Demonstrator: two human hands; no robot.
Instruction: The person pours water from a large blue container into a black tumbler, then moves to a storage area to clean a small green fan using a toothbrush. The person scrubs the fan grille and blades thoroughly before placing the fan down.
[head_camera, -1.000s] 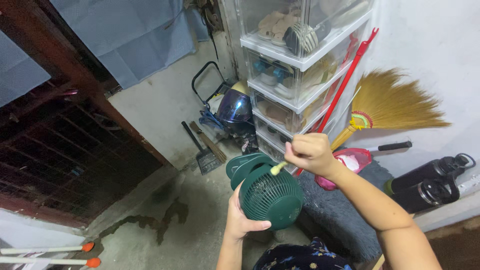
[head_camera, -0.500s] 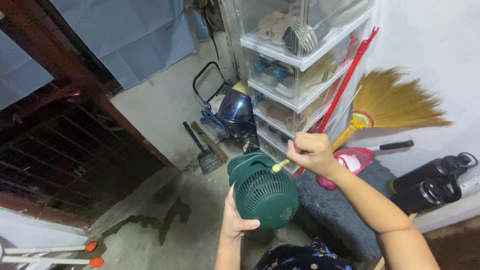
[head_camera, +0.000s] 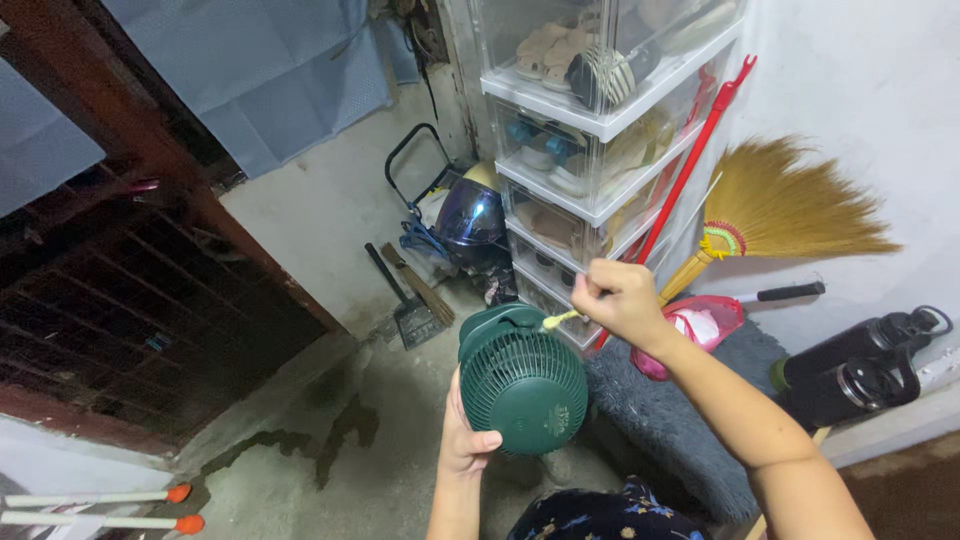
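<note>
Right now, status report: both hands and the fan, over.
Left hand grips green fan from below. Right hand holds small yellow brush, tip on fan's top edge. Nothing between hands and fan.

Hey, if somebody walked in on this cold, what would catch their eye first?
Probably the dark green round fan at centre, held from below by the left hand while the right hand puts a small yellow-tipped tool to its top edge. Next, the straw broom leaning on the white wall at right, beside a clear drawer tower filled with shoes.
</note>
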